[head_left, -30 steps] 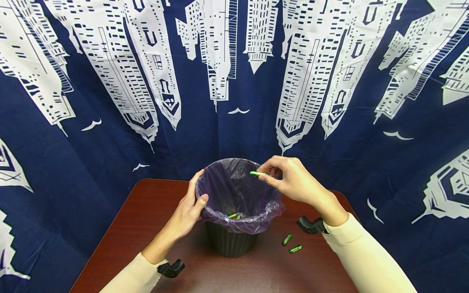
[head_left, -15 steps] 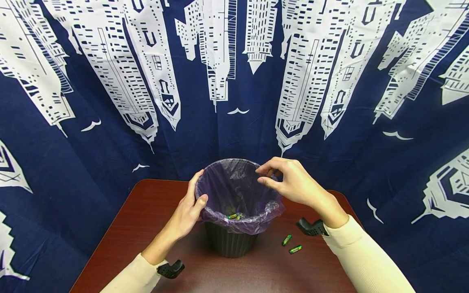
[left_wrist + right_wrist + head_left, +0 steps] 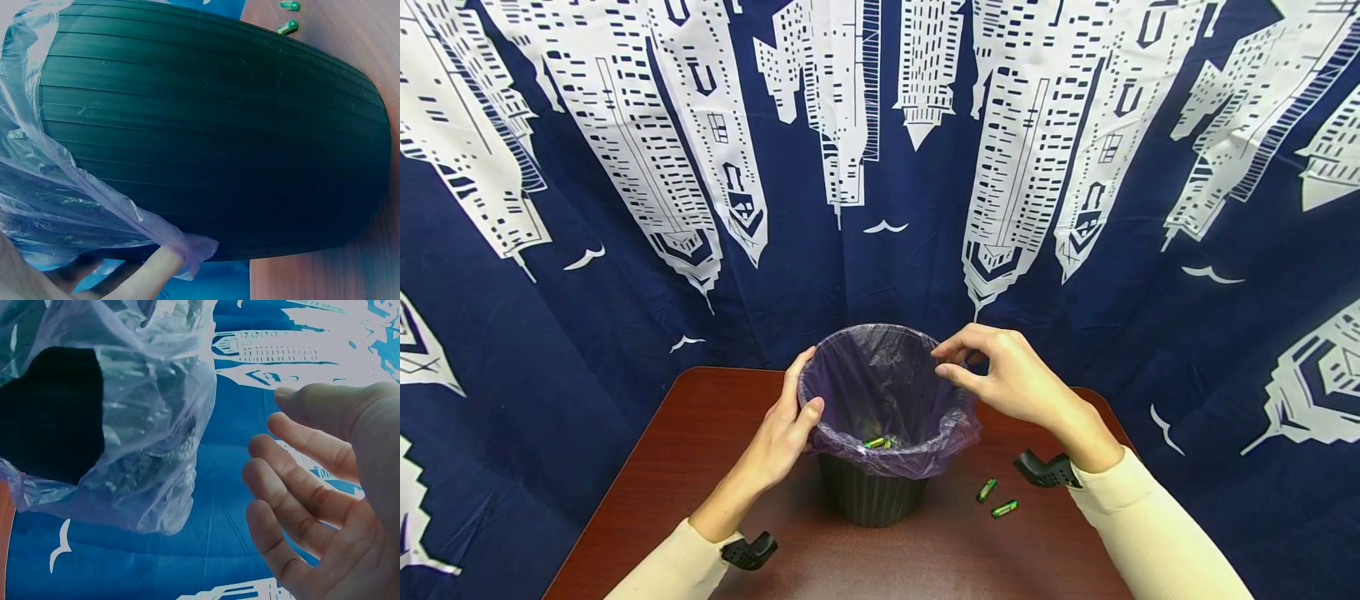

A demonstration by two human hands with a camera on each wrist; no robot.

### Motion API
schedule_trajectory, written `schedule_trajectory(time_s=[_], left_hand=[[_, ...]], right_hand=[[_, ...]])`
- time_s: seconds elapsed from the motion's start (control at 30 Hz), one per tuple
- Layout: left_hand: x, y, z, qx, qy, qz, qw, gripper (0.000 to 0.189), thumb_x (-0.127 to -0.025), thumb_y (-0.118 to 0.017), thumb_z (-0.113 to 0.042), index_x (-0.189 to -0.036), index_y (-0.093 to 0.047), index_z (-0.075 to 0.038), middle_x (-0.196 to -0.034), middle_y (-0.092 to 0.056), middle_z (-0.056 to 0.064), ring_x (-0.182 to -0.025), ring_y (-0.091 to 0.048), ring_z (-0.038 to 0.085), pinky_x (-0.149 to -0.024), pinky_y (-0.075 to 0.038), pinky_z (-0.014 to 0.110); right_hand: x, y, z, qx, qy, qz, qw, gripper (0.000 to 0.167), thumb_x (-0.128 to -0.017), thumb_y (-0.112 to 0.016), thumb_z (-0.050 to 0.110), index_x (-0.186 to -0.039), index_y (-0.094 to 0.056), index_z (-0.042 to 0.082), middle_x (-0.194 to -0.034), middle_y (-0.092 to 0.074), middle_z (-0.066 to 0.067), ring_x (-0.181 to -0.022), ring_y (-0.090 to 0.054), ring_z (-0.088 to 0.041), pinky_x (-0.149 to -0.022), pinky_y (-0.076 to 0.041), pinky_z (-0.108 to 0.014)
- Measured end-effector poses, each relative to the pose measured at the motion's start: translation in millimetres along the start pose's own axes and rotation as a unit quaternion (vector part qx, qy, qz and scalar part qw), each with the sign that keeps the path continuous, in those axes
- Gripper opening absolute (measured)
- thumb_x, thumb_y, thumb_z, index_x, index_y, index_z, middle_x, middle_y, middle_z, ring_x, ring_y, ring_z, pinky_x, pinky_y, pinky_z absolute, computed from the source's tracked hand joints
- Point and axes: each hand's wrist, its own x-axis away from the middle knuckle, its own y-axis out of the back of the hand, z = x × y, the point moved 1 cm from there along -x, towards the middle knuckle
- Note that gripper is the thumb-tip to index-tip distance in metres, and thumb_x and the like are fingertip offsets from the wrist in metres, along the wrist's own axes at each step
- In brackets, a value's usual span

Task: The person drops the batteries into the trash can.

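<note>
A black ribbed trash can (image 3: 872,498) stands on the table, lined with a thin purple plastic bag (image 3: 943,446) folded over its rim. My left hand (image 3: 786,433) grips the can's left rim, thumb over the bag's edge. In the left wrist view, fingers (image 3: 147,275) press the liner near the can's wall. Above the can's right rim hovers my right hand (image 3: 1011,373), its fingers loosely bent and holding nothing. Several green-and-yellow batteries (image 3: 874,443) lie at the bottom of the bag, partly hidden by the near rim. Right of the can, two similar batteries (image 3: 987,490) rest on the table.
The reddish-brown wooden table (image 3: 700,450) ends just behind the can. A navy cloth (image 3: 880,275) printed with white upside-down buildings hangs at the back and sides. Black camera mounts (image 3: 1047,469) sit on both wrists.
A battery pinched by my right hand one second ago has left the fingers over the can. The right hand has since drawn slightly right; the left hand keeps its hold on the rim.
</note>
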Motion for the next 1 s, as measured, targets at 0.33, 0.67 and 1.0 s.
schedule_trajectory(time_s=[0.33, 0.67, 1.0], left_hand=[[-0.1, 0.2, -0.5, 0.001, 0.006, 0.002, 1.0, 0.082, -0.117, -0.052, -0.061, -0.186, -0.02, -0.03, -0.189, -0.039, 0.019, -0.161, -0.056, 0.055, -0.125, -0.047, 0.084], [0.9, 0.3, -1.4, 0.007, 0.017, 0.004, 0.9998, 0.082, -0.117, -0.053, -0.061, -0.186, -0.02, -0.032, -0.186, -0.042, 0.021, -0.155, -0.061, 0.057, -0.11, -0.062, 0.078], [0.9, -0.4, -2.5, 0.0, 0.015, 0.001, 0.9999, 0.082, -0.117, -0.052, -0.061, -0.186, -0.019, -0.032, -0.188, -0.039, 0.019, -0.159, -0.058, 0.056, -0.12, -0.053, 0.082]], right_hand=[[13.7, 3.4, -11.9, 0.009, -0.003, -0.012, 0.9999, 0.018, -0.099, -0.094, 0.016, -0.116, -0.089, 0.019, -0.106, -0.085, 0.014, -0.093, -0.076, -0.003, -0.088, -0.067, -0.036], [31.7, 8.7, -22.9, 0.002, -0.013, -0.036, 0.9992, 0.018, -0.098, -0.095, 0.013, -0.114, -0.09, 0.021, -0.1, -0.083, 0.014, -0.089, -0.074, -0.001, -0.085, -0.062, -0.022], [53.9, 10.2, -34.8, -0.004, -0.046, -0.043, 0.998, 0.018, -0.1, -0.094, 0.015, -0.115, -0.089, 0.024, -0.094, -0.079, 0.014, -0.085, -0.069, -0.001, -0.077, -0.058, -0.019]])
